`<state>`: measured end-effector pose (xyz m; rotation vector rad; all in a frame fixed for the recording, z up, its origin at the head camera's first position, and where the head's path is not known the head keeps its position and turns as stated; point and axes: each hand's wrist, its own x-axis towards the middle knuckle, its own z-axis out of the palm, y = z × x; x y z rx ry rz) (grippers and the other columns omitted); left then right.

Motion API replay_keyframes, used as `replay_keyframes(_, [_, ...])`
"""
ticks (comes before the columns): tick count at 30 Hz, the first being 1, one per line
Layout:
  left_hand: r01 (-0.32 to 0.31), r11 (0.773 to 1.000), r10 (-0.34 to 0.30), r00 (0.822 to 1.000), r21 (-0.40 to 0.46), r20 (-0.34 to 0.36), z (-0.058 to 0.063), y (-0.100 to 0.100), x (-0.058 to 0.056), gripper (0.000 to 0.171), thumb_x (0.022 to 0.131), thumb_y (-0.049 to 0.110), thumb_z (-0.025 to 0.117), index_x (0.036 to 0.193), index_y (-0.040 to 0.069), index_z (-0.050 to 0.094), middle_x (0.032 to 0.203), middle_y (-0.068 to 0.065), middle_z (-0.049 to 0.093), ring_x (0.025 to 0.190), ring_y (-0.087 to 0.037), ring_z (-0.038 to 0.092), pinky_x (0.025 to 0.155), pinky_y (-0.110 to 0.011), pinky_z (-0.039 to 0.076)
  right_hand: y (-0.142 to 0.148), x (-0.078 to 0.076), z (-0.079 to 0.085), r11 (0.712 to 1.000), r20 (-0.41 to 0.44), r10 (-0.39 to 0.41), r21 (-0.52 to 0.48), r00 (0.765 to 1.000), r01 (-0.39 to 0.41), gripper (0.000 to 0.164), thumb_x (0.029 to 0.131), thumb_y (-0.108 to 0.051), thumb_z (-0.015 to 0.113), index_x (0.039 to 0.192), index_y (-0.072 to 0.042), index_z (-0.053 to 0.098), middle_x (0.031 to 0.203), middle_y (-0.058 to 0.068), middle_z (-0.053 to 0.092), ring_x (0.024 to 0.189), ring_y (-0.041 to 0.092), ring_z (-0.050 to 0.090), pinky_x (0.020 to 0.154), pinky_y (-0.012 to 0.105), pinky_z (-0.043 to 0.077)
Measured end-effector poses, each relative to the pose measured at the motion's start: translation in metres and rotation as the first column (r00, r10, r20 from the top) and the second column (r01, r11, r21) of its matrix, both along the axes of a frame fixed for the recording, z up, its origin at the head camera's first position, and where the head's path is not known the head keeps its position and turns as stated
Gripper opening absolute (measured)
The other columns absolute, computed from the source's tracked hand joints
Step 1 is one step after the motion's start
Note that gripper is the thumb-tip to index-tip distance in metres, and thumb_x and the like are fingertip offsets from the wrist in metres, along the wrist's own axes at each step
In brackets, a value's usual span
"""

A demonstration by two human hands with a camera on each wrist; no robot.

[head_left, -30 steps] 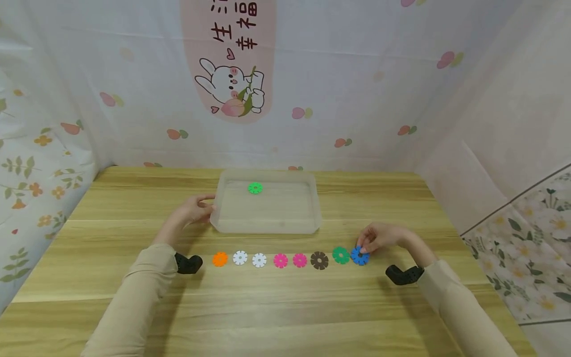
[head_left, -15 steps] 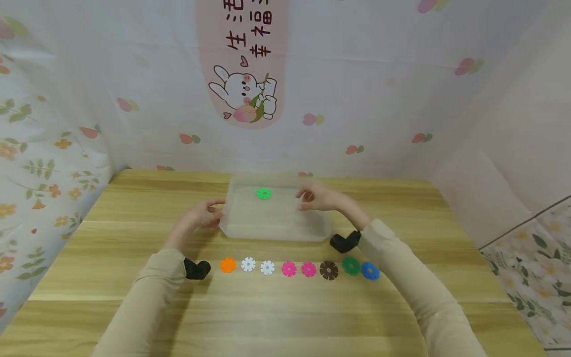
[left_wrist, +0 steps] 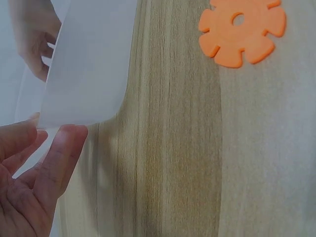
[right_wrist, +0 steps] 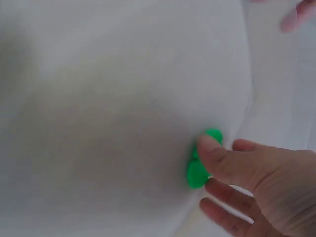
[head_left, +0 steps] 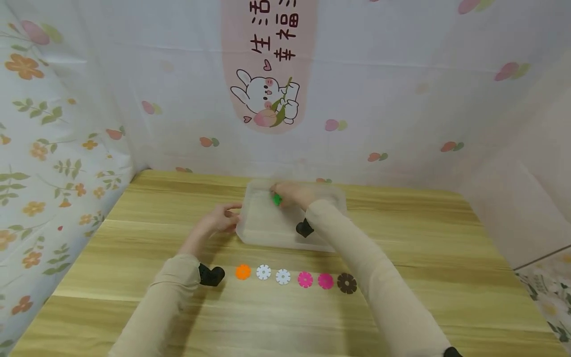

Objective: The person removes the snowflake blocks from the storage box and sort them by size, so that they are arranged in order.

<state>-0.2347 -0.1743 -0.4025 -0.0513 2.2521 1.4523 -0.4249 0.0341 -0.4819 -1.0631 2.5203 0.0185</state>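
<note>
A translucent plastic tray (head_left: 263,240) stands at the back of the wooden table. My left hand (head_left: 223,218) holds its left end, with thumb and fingers at the rim in the left wrist view. Inside the tray, my right hand (right_wrist: 266,182) pinches a bright green notched disc (right_wrist: 197,173) between thumb and fingers. The disc is tipped up on edge near the tray's wall, partly covered by the thumb. In the head view, the right hand and sleeve hide part of the tray.
Along the table in front of the tray lies a row of notched discs: an orange one (head_left: 243,271), two white ones (head_left: 263,272), two pink ones (head_left: 305,279) and a brown one (head_left: 347,283). A printed cloth (head_left: 379,99) hangs behind the table.
My right hand has left the blue disc at the row's right end, reached into the tray and taken hold of the bright green disc. The right sleeve now covers the blue and dark green discs.
</note>
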Motion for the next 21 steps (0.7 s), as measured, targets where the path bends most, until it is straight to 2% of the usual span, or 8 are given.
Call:
replay_keyframes(3, [0.008,1.000,-0.008,1.000,0.003,-0.007,0.001,0.001,0.000,0.049,0.095,0.004,0.044,0.141,-0.002,0.028,0.128,-0.032,0.047,0.074,-0.008,0.056,0.067,-0.022,0.051,0.000,-0.015,-0.020,1.000,-0.018,-0.031,-0.003,0.999,0.031,0.063,0.072,-0.028,0.078,0.125,-0.013,0.047,0.127,0.004,0.050,0.115,0.019,0.047,0.094,0.025,0.041])
replay_keyframes(6, [0.026,1.000,-0.026,0.999,-0.003,-0.019,0.002,0.004,-0.003,0.049,0.095,0.005,0.045,0.141,-0.002,0.029,0.128,-0.032,0.047,0.077,-0.010,0.058,0.069,-0.024,0.052,0.007,-0.014,-0.018,0.991,0.032,-0.135,-0.013,0.990,0.135,0.063,0.067,-0.030,0.081,0.118,-0.011,0.049,0.121,0.005,0.050,0.109,0.019,0.049,0.090,0.025,0.043])
replay_keyframes(9, [0.036,0.999,-0.037,0.999,-0.010,-0.021,0.003,0.006,-0.006,0.048,0.095,0.005,0.045,0.140,-0.002,0.030,0.128,-0.032,0.047,0.082,-0.014,0.059,0.071,-0.026,0.053,0.015,-0.009,-0.012,0.958,0.118,-0.274,-0.060,0.954,0.282,0.060,0.067,-0.027,0.082,0.117,-0.010,0.052,0.122,0.006,0.050,0.111,0.020,0.049,0.091,0.029,0.045])
replay_keyframes(11, [0.037,0.999,-0.038,0.999,-0.011,-0.019,0.003,0.006,-0.008,0.048,0.095,0.004,0.045,0.140,-0.002,0.030,0.127,-0.032,0.047,0.083,-0.015,0.059,0.071,-0.026,0.053,0.024,-0.012,-0.018,0.929,0.135,-0.305,-0.173,0.943,0.326,0.048,0.067,-0.020,0.082,0.106,-0.007,0.058,0.111,0.009,0.055,0.100,0.022,0.052,0.083,0.031,0.048])
replay_keyframes(15, [0.027,1.000,-0.027,0.999,-0.012,-0.017,0.002,0.001,-0.010,0.048,0.095,0.004,0.045,0.140,-0.003,0.029,0.128,-0.033,0.046,0.077,-0.011,0.058,0.066,-0.022,0.051,0.044,-0.020,-0.026,0.874,0.180,-0.218,-0.401,0.959,0.274,0.029,0.071,-0.023,0.079,0.091,-0.010,0.063,0.091,0.004,0.060,0.081,0.017,0.054,0.068,0.027,0.047])
replay_keyframes(17, [0.026,1.000,-0.026,0.999,-0.016,-0.019,0.002,-0.002,-0.010,0.049,0.095,0.004,0.045,0.140,-0.003,0.029,0.129,-0.034,0.045,0.075,-0.009,0.057,0.063,-0.020,0.050,0.049,-0.002,0.000,0.855,0.242,-0.198,-0.432,0.950,0.288,0.028,0.075,-0.025,0.075,0.094,-0.009,0.063,0.092,0.005,0.060,0.083,0.018,0.054,0.071,0.028,0.048])
replay_keyframes(19, [0.023,1.000,-0.023,1.000,-0.020,-0.017,0.002,-0.006,-0.011,0.049,0.095,0.005,0.045,0.141,-0.003,0.029,0.129,-0.034,0.045,0.075,-0.009,0.057,0.063,-0.019,0.050,0.055,0.031,0.040,0.813,0.281,-0.173,-0.500,0.944,0.298,0.024,0.077,-0.021,0.073,0.093,-0.005,0.063,0.090,0.007,0.062,0.081,0.018,0.056,0.069,0.026,0.048])
replay_keyframes(21, [0.023,0.999,-0.023,1.000,-0.022,-0.017,0.002,-0.010,-0.011,0.049,0.095,0.005,0.045,0.141,-0.002,0.028,0.129,-0.034,0.044,0.076,-0.010,0.057,0.065,-0.020,0.050,0.059,0.068,0.085,0.791,0.358,-0.186,-0.498,0.915,0.356,0.025,0.082,-0.012,0.067,0.100,0.004,0.059,0.097,0.016,0.061,0.089,0.024,0.056,0.076,0.030,0.050])
